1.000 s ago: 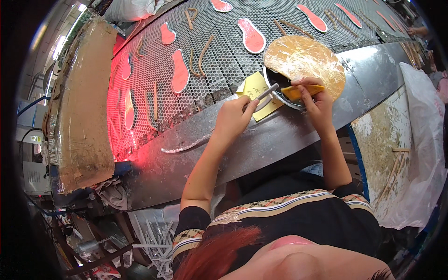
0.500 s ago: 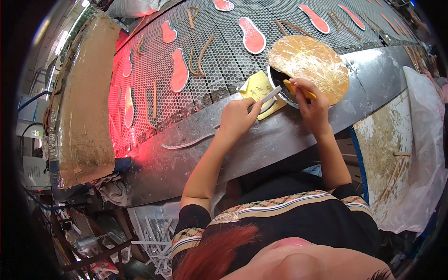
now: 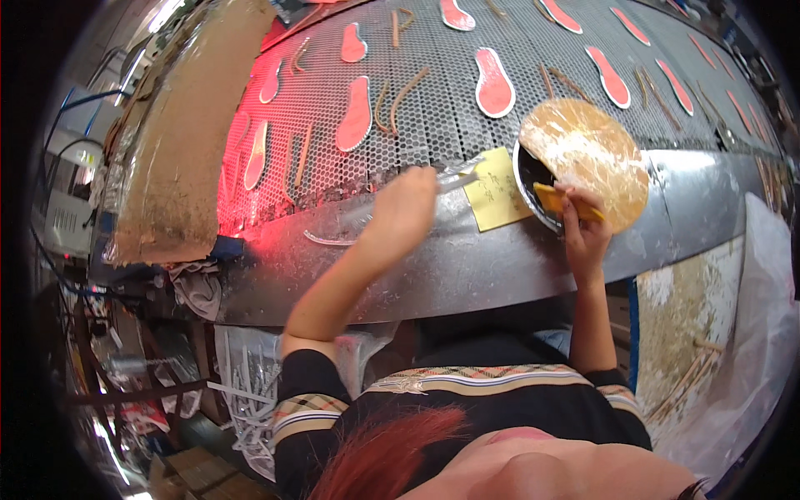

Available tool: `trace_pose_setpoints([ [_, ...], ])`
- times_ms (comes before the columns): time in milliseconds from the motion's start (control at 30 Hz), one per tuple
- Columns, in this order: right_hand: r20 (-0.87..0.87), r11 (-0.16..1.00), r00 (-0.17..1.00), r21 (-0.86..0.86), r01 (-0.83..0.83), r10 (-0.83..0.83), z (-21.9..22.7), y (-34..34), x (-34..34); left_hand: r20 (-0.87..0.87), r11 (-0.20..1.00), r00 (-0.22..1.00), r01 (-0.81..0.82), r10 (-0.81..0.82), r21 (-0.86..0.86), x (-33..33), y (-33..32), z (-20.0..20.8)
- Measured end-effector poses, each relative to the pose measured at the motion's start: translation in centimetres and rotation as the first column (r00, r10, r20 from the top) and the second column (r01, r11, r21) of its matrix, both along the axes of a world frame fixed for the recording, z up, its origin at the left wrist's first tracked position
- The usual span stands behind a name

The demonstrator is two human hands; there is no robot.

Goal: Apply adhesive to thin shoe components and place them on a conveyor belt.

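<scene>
My left hand [image 3: 404,208], a little blurred, is closed on a thin grey-white strip [image 3: 457,182] whose free end points right, over the edge of a yellow sheet of paper [image 3: 497,200]. In my right hand [image 3: 587,229] a flat yellow tool [image 3: 550,198] is pinched; its working end is not clear. That hand is at the near rim of a round pot [image 3: 527,177] with a dark inside. A round tan lid [image 3: 596,150], wrapped in clear film, covers most of the pot. Another pale curved strip [image 3: 327,239] lies on the metal ledge [image 3: 467,271] left of my left hand.
Beyond the ledge, a mesh conveyor [image 3: 442,83] carries several red-pink insoles [image 3: 495,82] and brown strips [image 3: 408,90]. A brown cardboard panel [image 3: 187,142] stands at the left. Below the ledge hangs a clear bag of pale strips [image 3: 250,367]; a plastic sheet [image 3: 754,308] hangs at the right.
My left hand has drawn the strip away to the left, from beside the yellow tool. My right hand stays near the pot with the tool. The view has shifted.
</scene>
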State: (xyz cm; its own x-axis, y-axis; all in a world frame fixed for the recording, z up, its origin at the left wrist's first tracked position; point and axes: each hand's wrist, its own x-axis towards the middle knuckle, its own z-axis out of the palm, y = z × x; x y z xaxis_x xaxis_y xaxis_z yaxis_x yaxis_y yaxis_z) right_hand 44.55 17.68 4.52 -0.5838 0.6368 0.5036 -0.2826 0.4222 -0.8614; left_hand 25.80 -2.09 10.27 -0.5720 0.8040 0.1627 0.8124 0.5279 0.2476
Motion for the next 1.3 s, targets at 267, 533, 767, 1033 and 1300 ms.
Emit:
trace_pose_setpoints([
  [267, -0.045, 0.994, 0.998, -0.096, -0.054, 0.050, -0.2, -0.7, 0.5, -0.609, 0.888, 0.676, -0.445, 0.416, 0.113, -23.1, -1.6, 4.4],
  [533, -0.040, 0.984, 0.994, -0.144, -0.103, 0.098, -0.5, 0.0, 1.2, -0.680, 0.975, 0.699, -0.180, 0.221, 0.132, -20.5, -5.0, -1.6],
  [767, -0.023, 0.991, 0.992, -0.028, -0.128, 0.127, -0.7, 0.3, 0.5, -0.711, 0.954, 0.671, -0.299, 0.209, -0.002, -21.5, -13.2, -5.0],
  [1033, -0.097, 0.992, 0.989, -0.032, -0.119, 0.115, -1.7, 0.9, 1.0, 0.163, 0.851, 0.848, -0.520, 0.504, 0.074, -15.3, -10.2, -4.7],
  [1300, -0.079, 0.984, 0.982, -0.034, -0.175, 0.172, -1.5, 0.8, 1.0, -0.462, 0.907, 0.835, -0.399, 0.299, -0.135, -0.2, -17.1, -8.0],
])
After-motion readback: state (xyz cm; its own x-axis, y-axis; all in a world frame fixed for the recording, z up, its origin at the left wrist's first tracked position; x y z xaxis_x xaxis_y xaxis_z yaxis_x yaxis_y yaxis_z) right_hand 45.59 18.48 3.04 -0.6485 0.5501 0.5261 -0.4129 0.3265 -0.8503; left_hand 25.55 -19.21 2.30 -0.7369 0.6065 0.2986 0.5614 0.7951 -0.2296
